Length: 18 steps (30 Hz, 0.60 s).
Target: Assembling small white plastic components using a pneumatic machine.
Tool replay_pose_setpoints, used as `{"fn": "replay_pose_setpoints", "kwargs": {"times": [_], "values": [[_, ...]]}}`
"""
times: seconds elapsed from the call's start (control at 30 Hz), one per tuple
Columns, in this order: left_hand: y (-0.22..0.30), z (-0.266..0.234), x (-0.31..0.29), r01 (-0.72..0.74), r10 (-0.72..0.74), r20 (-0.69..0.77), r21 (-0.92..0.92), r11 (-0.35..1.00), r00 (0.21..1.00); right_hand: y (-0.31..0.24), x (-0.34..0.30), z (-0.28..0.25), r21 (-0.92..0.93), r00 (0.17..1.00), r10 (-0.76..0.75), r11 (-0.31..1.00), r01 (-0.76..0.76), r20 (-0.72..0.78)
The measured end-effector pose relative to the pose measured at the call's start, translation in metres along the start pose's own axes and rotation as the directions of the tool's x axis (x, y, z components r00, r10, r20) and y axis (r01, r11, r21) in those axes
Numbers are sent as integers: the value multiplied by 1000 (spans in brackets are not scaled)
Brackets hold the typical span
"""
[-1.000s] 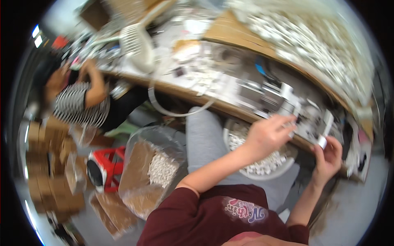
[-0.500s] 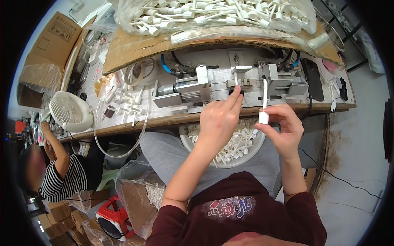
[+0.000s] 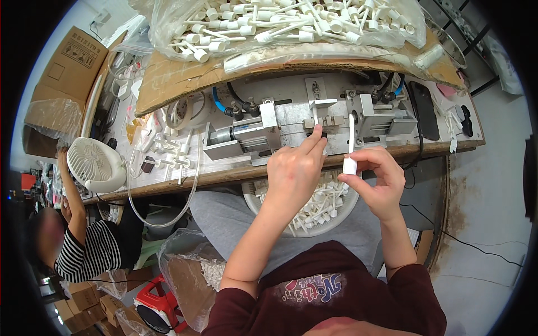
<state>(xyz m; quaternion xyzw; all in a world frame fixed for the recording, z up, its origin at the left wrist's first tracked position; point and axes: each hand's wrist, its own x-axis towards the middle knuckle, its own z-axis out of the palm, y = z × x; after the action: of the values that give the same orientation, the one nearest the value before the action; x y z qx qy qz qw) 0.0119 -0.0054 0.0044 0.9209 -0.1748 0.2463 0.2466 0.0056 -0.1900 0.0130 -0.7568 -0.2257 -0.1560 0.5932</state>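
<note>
A white plastic capped stem (image 3: 351,163) stands nearly upright in my right hand (image 3: 381,182), its cap pinched between thumb and fingers. The stem's tip reaches up beside the right metal cylinder block of the bench fixture (image 3: 328,122). My left hand (image 3: 296,173) is at the middle of that fixture, fingers together on a second white stem (image 3: 315,115) that lies in the small metal clamp. My fingers hide the lower end of this second stem, and the left thumb is out of sight.
A bag of white capped stems (image 3: 302,25) rests on a cardboard shelf above the fixture. Below my hands, a white basket (image 3: 300,229) holds more. A fan (image 3: 95,162), clear tubing and a phone (image 3: 424,111) lie around. At the left, another person (image 3: 95,241) works.
My right hand and its capped stem have shifted slightly left against the fixture, and the stem looks straighter. My left hand stays at the clamp. The whole view has shifted a little.
</note>
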Motion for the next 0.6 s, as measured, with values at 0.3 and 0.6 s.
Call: {"fn": "replay_pose_setpoints", "kwargs": {"times": [0.3, 0.6], "values": [[-2, 2, -1, 6, -6, -8, -33, 999, 1000, 0, -1, 0, -27, 1000, 4, 1000, -4, 17], [0, -11, -14, -4, 8, 52, -70, 998, 999, 7, 23, 6, -341, 969, -206, 908, 242, 139]]}}
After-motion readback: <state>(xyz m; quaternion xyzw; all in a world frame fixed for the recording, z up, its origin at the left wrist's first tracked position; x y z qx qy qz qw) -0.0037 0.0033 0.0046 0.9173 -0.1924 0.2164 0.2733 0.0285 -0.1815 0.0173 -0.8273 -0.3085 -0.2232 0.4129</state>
